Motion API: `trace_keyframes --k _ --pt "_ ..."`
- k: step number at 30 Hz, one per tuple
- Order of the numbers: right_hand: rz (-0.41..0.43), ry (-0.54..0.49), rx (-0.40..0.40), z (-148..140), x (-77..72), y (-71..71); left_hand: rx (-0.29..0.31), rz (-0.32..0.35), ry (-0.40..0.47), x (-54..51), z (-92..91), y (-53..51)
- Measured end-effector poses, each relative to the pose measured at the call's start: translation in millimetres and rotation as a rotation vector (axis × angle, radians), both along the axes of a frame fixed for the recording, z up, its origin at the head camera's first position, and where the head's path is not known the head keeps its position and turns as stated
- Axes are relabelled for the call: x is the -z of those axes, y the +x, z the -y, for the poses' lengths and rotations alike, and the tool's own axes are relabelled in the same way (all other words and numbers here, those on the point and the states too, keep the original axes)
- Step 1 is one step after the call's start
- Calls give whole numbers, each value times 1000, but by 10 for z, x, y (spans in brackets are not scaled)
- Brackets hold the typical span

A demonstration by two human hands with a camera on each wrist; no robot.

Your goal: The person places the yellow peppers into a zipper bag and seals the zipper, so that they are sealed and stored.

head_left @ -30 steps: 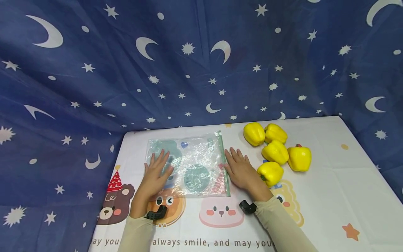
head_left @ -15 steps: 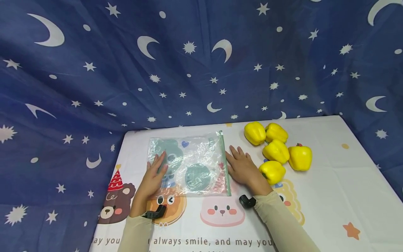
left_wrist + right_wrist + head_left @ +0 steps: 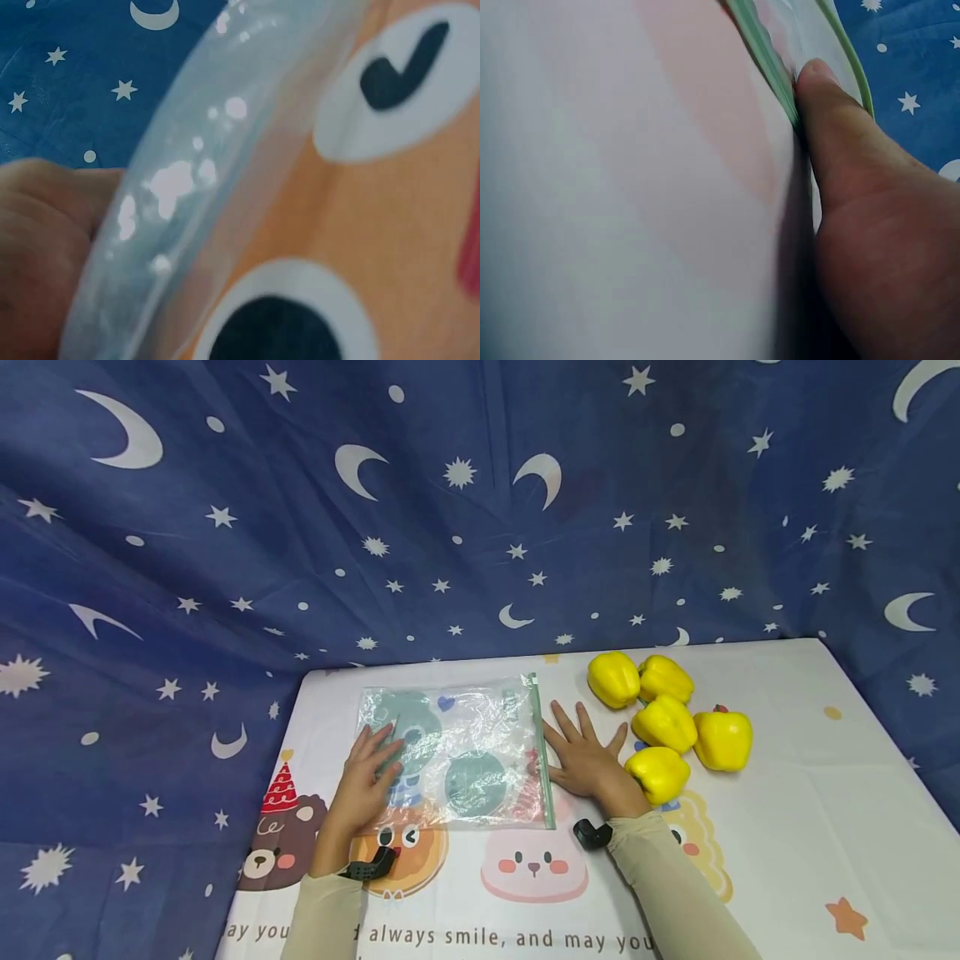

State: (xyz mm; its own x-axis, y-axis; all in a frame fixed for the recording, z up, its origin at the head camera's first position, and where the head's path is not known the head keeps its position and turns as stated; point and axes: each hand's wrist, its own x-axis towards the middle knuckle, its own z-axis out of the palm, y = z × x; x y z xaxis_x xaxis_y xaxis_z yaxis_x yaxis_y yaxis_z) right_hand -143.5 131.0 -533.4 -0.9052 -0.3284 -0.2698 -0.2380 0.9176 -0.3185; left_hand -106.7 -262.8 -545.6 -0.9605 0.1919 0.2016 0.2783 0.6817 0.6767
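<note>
A clear plastic zip bag (image 3: pixel 487 722) lies flat on the printed tablecloth, its green zip edge (image 3: pixel 550 785) on the right. My left hand (image 3: pixel 362 787) rests on the bag's left part, fingers extended. In the left wrist view, the film (image 3: pixel 172 180) rises beside that hand. My right hand (image 3: pixel 588 767) lies at the zip edge with its fingers spread. Seen from the right wrist, the thumb (image 3: pixel 840 127) touches a green strip (image 3: pixel 769 64), with a second green line (image 3: pixel 847 37) beyond it. Whether the bag's mouth is parted there, I cannot tell.
Several yellow bell peppers (image 3: pixel 663 724) sit grouped just right of my right hand. The nearest pepper (image 3: pixel 657 775) is close to the wrist. A blue star-and-moon curtain (image 3: pixel 450 527) hangs behind the table (image 3: pixel 795 810). Black wrist cameras (image 3: pixel 592 834) are strapped on both wrists.
My right hand's fingers have spread wider at the zip edge. The left hand has drawn back slightly leftward on the bag. Bag and peppers have stayed in place; the view shifted a little.
</note>
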Motion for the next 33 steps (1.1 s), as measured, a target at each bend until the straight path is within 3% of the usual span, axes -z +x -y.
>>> trace_keyframes --k 7,11,18,24,33 --pt "13 16 -33 -39 -7 19 27 29 -242 53 -10 19" --pt "6 28 -39 -35 6 29 37 6 -398 22 -60 40" --pt "1 20 -42 -35 -10 20 105 15 -393 2 -167 45" --pt "32 -2 -26 -47 41 -2 49 82 -455 29 -162 54" --pt "40 5 -29 -57 86 -37 14 150 -506 16 -148 57"
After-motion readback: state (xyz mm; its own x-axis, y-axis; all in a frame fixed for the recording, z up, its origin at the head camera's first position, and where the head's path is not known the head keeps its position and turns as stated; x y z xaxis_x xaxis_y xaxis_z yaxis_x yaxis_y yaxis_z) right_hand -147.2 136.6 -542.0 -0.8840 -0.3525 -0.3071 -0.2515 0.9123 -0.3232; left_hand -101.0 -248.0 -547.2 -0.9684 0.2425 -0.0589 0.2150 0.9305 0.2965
